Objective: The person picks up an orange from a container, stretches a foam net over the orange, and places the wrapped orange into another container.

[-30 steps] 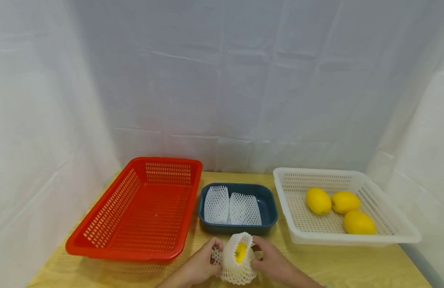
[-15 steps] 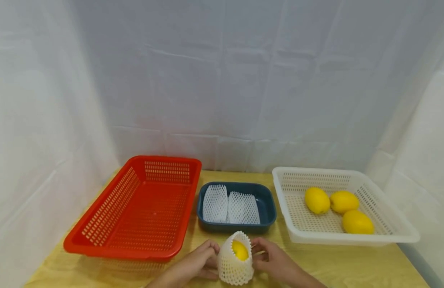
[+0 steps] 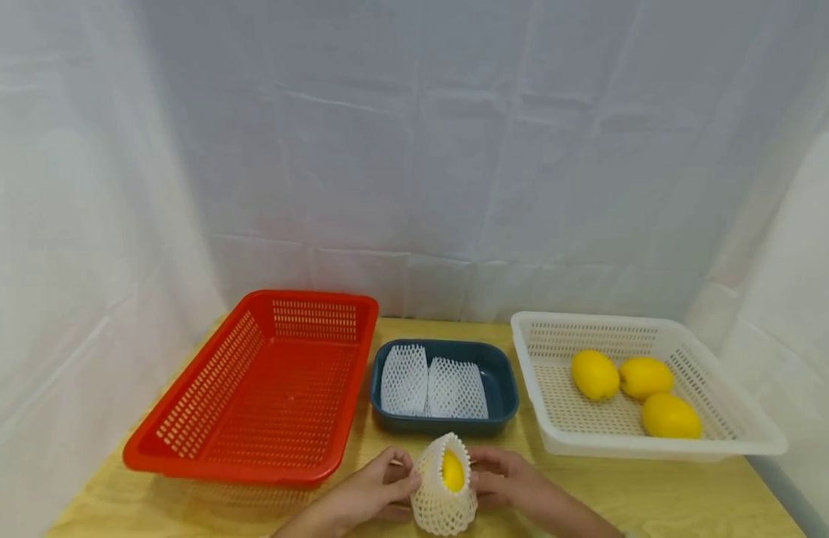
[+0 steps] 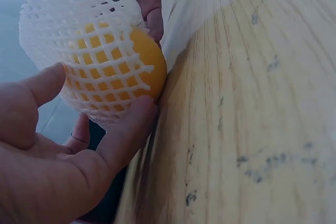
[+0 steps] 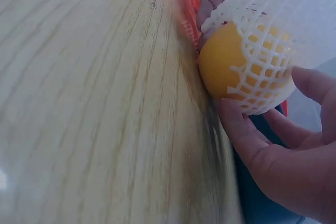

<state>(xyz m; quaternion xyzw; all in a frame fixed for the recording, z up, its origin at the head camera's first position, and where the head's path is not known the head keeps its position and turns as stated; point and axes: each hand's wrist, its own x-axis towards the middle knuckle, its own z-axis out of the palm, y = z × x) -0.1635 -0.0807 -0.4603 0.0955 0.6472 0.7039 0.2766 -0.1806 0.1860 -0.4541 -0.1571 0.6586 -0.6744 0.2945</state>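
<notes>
A yellow lemon (image 3: pixel 452 472) stands in a white foam net sleeve (image 3: pixel 441 509) at the front of the table. In the head view it shows through the sleeve's upper opening. My left hand (image 3: pixel 370 492) holds the sleeve from the left, its thumb on the mesh. From the right, my right hand (image 3: pixel 511 484) grips the same bundle. Both wrist views show the lemon's bare rounded bottom (image 4: pixel 155 66) sticking out of the mesh, close to the wooden surface. In the right wrist view, the right thumb and fingers (image 5: pixel 241 129) touch the mesh and the lemon's lower side.
A red basket (image 3: pixel 289 475) sits at the left. Behind the hands is a dark blue tray (image 3: pixel 500 392) with flat foam sleeves (image 3: pixel 457 390). A white basket (image 3: pixel 656 448) on the right holds three lemons (image 3: pixel 671 416). White cloth (image 3: pixel 414 149) encloses the wooden table.
The loose mesh that my left fingers pinched a second ago is now against the bundle. My left thumb has come onto the sleeve, and its upper opening looks narrower than half a second ago.
</notes>
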